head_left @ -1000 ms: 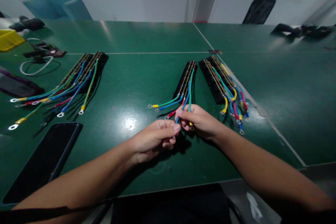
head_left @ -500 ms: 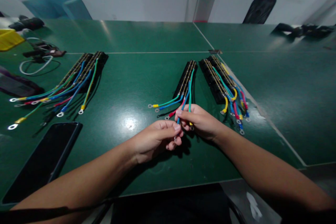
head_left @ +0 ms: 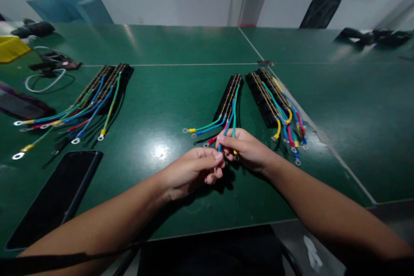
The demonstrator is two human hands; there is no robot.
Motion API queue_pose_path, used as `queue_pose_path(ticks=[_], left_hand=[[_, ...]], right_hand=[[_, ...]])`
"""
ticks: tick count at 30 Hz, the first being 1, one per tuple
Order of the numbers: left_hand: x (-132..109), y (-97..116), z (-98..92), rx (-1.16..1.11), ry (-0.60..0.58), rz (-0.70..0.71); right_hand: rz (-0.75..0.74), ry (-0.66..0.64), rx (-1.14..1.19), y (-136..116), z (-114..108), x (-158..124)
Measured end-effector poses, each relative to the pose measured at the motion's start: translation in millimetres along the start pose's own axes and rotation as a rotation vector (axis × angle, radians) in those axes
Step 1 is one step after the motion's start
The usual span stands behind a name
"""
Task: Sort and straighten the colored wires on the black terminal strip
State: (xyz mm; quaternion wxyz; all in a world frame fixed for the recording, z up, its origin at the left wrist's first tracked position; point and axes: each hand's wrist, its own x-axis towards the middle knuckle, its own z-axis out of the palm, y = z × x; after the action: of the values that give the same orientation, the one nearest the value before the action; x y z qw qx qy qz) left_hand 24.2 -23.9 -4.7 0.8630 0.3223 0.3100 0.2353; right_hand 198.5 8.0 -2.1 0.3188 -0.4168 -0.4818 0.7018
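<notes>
A black terminal block (head_left: 228,97) with brass-coloured strips lies at the middle of the table, its green, blue and red wires running toward me. My left hand (head_left: 197,168) pinches the near end of one blue wire (head_left: 230,121); a bit of its metal ring lug shows below the fingers. Just beyond, my right hand (head_left: 244,148) grips the same wire between thumb and fingers. A green wire (head_left: 235,116) with a yellow sleeve hangs by the right fingers. The red-sleeved lug (head_left: 211,140) rests left of them.
More wired terminal blocks lie at right (head_left: 267,99) and at left (head_left: 106,84). A smartphone (head_left: 54,198) is by my left forearm. Farther left are a yellow bin (head_left: 13,48), a white cable (head_left: 45,89) and a dark bottle-like object (head_left: 22,102). The green table (head_left: 155,108) has pale seams.
Almost nothing differs. My left hand has shifted very slightly, and both hands keep their pinch on the blue wire.
</notes>
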Motion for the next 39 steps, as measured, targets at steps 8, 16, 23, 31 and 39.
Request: queue_pose_path(ticks=[8,16,23,31,39], left_hand=[[-0.5,-0.5,-2.1,0.014,-0.011,0.024],[-0.6,-0.3,1.9,-0.033,0.008,0.035],[0.1,-1.8,-0.6,0.016,0.001,0.059],[0.6,-1.0,-1.2,0.026,-0.001,0.023],[-0.3,-2.6,-1.6,0.048,0.025,0.065]], right_hand=[[-0.003,-0.002,0.005,0.6,0.0,-0.4],[-0.011,-0.019,-0.004,0.6,0.1,-0.5],[-0.024,-0.014,-0.047,2.1,-1.4,0.5],[-0.007,-0.017,-0.009,2.6,-0.4,0.9],[0.007,0.011,0.023,0.9,1.9,-0.3]])
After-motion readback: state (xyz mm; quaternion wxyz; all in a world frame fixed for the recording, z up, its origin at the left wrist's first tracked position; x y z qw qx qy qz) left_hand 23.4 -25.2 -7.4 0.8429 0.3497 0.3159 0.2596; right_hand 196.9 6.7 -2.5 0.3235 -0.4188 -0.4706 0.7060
